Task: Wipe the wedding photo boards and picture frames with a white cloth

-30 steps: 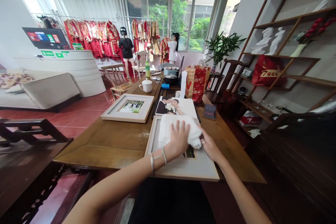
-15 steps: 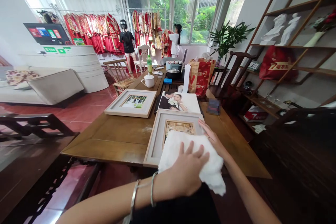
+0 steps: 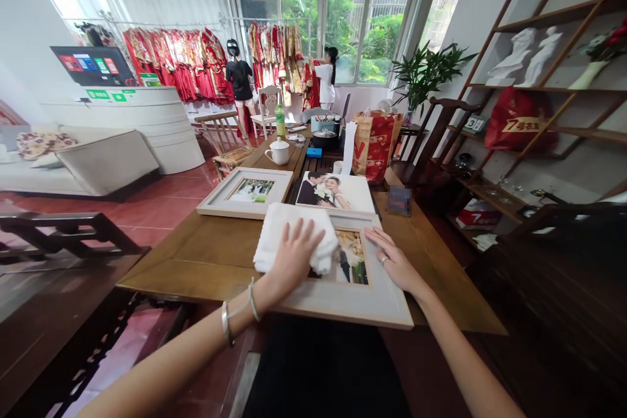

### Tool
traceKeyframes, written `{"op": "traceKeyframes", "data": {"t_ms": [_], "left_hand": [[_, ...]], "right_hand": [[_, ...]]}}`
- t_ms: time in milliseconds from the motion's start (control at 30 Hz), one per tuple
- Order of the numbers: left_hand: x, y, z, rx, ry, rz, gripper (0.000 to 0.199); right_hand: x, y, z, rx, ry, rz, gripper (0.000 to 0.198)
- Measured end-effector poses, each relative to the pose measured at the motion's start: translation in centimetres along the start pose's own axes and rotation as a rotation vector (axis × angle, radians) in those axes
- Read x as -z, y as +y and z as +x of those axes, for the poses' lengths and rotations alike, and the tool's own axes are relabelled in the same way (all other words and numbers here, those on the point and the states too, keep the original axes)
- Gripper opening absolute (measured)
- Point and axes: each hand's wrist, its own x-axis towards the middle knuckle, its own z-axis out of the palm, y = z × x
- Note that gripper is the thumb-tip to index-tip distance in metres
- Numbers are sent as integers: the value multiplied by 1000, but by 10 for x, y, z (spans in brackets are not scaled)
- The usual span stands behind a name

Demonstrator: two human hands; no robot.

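Note:
A folded white towel lies across the left part of a light picture frame at the table's near edge. My left hand holds the towel down against the frame, its fingers spread over the top; the thumb is hidden. Flat on the frame's right border rests my right hand, open, with a ring on one finger. Part of the framed photo shows between the hands; the towel covers the rest. Just behind are a second framed picture and a large couple portrait.
The wooden table also bears a white lidded cup, a green bottle, a blue box and a red-and-tan paper bag. Dark chairs flank it. Two people stand at racks of red garments by the window.
My left hand and the towel have moved left and away from me over the frame, uncovering its lower right part. My right hand stays at the right border, now more fully visible.

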Motion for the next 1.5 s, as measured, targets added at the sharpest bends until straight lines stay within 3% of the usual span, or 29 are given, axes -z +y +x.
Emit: {"op": "traceKeyframes", "data": {"t_ms": [100, 167, 400, 500, 600, 833, 933, 1033, 1167, 1400, 1500], "left_hand": [[2, -15, 17, 40, 32, -2, 81], [4, -14, 11, 38, 7, -9, 81], [20, 19, -80, -30, -282, -96, 99], [23, 22, -96, -60, -313, -146, 108], [17, 10, -77, -71, -217, -173, 105], [2, -28, 24, -107, 20, -85, 84], [0, -32, 54, -92, 58, -69, 82], [-2, -31, 64, -86, 47, -70, 82], [1, -18, 37, -128, -26, -89, 79], [15, 34, -69, -223, -229, -210, 94], [11, 36, -72, -209, -211, -221, 93]], "right_hand": [[0, 0, 0, 0, 0, 9, 50], [0, 1, 1, -2, 16, 12, 50], [-6, 0, 3, 2, 89, 7, 51], [-6, -2, 3, 3, 75, -9, 51], [-4, -3, 1, 1, 50, -13, 51], [-1, -1, 1, 47, 26, -23, 48], [-1, -1, 1, 57, 26, -30, 47], [-1, -1, 1, 41, 17, -30, 47], [-1, -1, 1, 27, 23, -33, 47], [-2, -1, 2, 28, 29, -54, 50], [-2, -3, 2, 25, 26, -59, 50]]}}
